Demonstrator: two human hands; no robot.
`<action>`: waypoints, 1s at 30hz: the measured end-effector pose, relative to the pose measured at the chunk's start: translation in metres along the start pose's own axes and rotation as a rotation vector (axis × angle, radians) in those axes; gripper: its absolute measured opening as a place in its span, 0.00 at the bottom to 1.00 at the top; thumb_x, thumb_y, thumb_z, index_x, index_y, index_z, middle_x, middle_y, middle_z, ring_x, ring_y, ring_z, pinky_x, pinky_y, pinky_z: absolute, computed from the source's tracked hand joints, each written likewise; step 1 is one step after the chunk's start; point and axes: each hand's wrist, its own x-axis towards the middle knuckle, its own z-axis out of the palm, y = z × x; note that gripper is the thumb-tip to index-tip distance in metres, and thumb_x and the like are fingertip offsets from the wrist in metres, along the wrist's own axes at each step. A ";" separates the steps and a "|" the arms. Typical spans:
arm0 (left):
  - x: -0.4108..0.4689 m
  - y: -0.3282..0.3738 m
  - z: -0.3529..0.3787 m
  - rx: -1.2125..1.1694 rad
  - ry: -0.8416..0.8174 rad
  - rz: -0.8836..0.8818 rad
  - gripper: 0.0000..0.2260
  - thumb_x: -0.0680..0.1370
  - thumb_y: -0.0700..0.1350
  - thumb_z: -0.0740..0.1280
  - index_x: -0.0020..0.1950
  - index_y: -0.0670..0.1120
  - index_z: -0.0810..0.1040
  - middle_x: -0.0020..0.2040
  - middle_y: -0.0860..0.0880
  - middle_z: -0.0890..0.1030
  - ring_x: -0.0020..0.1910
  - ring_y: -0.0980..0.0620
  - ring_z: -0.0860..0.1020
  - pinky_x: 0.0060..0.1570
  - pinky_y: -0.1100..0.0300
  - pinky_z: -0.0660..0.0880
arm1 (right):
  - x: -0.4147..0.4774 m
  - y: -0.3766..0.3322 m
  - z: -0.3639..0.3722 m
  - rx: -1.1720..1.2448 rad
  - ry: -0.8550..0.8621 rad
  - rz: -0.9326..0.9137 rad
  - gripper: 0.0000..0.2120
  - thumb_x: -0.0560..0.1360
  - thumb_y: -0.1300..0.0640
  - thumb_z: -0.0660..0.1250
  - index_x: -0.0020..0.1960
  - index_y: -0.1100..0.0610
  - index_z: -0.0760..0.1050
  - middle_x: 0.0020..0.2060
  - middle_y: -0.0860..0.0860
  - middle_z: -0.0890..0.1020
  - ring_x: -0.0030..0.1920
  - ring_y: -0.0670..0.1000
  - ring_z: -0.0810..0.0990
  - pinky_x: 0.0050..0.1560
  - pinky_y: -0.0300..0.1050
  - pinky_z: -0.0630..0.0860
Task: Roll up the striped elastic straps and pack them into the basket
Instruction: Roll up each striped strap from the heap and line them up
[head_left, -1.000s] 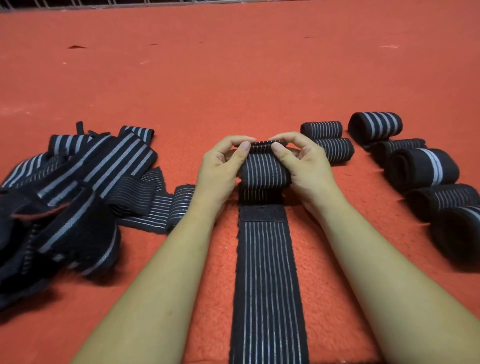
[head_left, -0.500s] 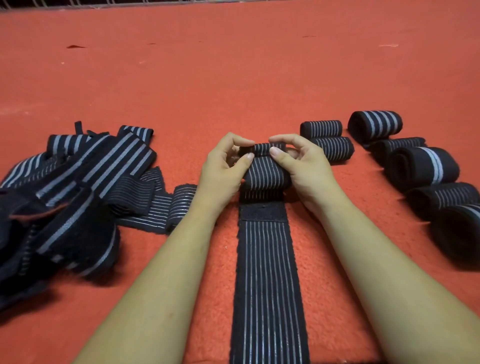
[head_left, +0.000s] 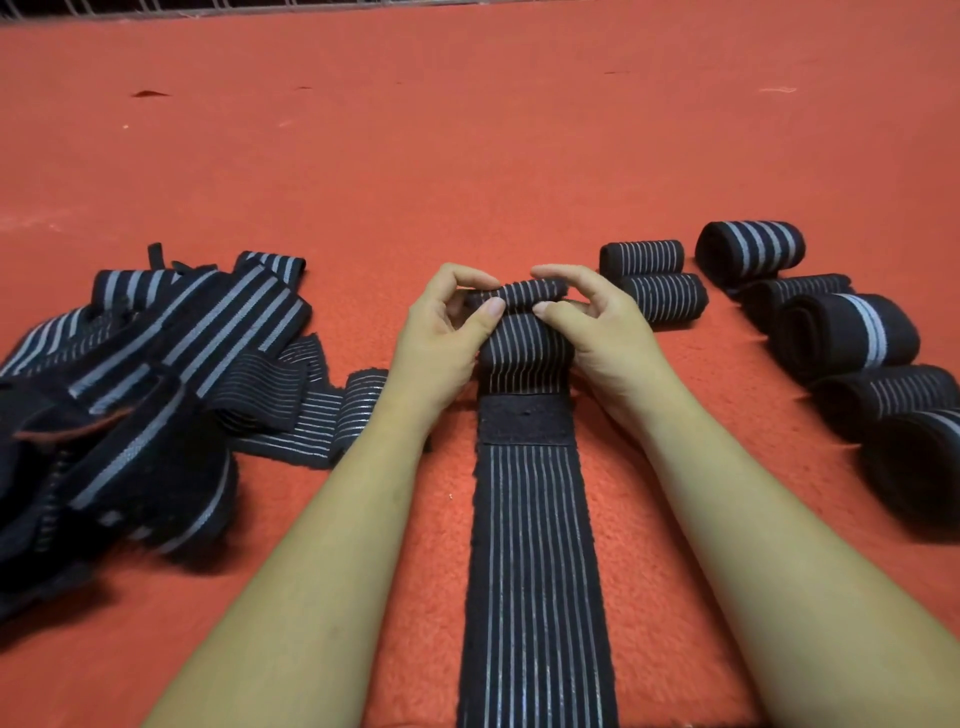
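Together, left hand (head_left: 441, 338), right hand (head_left: 597, 332), curled fingers gripping strap roll (head_left: 524, 343)

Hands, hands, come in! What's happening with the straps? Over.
Left grip and right grip both pinching the half-rolled strap. Its tail flat on the red carpet. Nothing blocking; no basket in view. Over.

Forearms forward, left grip (head_left: 441, 343) and right grip (head_left: 602, 338) side by side, both pinched on the strap roll (head_left: 524, 356).
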 end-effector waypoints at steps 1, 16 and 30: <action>0.000 0.000 0.000 0.020 -0.002 0.012 0.07 0.79 0.37 0.67 0.52 0.48 0.76 0.45 0.48 0.79 0.46 0.54 0.76 0.48 0.59 0.74 | 0.001 0.001 0.001 -0.010 -0.001 0.011 0.12 0.78 0.67 0.65 0.60 0.58 0.78 0.42 0.55 0.83 0.42 0.51 0.80 0.44 0.44 0.77; 0.001 -0.002 0.001 0.126 0.063 -0.019 0.04 0.81 0.44 0.68 0.46 0.47 0.79 0.37 0.53 0.78 0.37 0.58 0.74 0.37 0.64 0.70 | 0.000 0.002 -0.001 0.093 -0.079 0.018 0.07 0.77 0.65 0.69 0.52 0.55 0.79 0.44 0.55 0.82 0.47 0.55 0.79 0.51 0.52 0.76; 0.000 0.000 0.006 0.130 0.034 -0.177 0.10 0.82 0.51 0.66 0.50 0.46 0.81 0.41 0.54 0.82 0.40 0.58 0.79 0.43 0.59 0.74 | 0.001 0.007 -0.004 -0.045 -0.077 -0.099 0.10 0.73 0.64 0.68 0.51 0.52 0.77 0.44 0.58 0.80 0.46 0.55 0.79 0.52 0.55 0.76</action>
